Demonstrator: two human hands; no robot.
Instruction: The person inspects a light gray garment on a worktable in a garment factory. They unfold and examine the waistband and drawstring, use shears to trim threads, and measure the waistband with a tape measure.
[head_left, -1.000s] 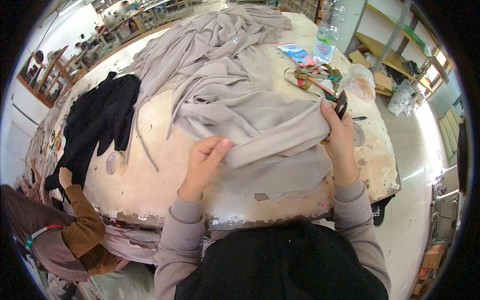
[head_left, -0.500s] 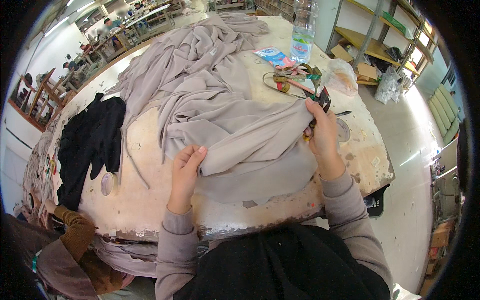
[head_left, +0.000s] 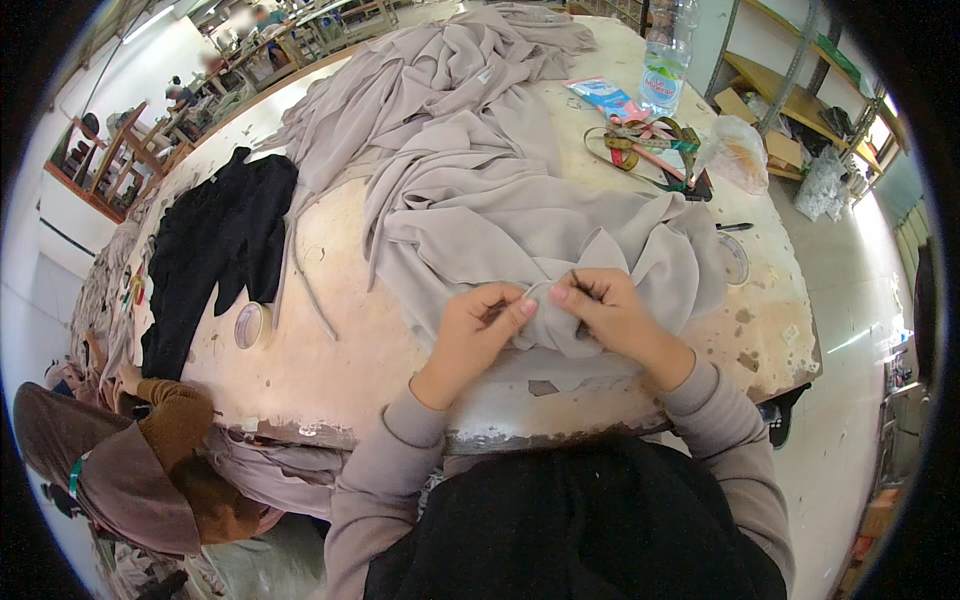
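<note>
The grey cloth [head_left: 470,220] lies in loose folds on the pale, worn surface [head_left: 290,385], stretching from the far edge down to the two hands near the front. The left hand [head_left: 468,335] and right hand [head_left: 622,318] are close together — thumb and fingers of each pinching a bit of the cloth's edge, with just a small gap between them. How the right hand's lower fingers sit is hidden

To the right are a tape measure [head_left: 622,158], a clear bottle [head_left: 662,80], a blue and pink packet [head_left: 605,98], a plastic bag [head_left: 738,152] and a black pen [head_left: 735,227]. On the left lie a black garment [head_left: 220,230] and a tape roll [head_left: 252,325] — a co-worker's brown sleeve [head_left: 178,418] is near the garment's lower end
</note>
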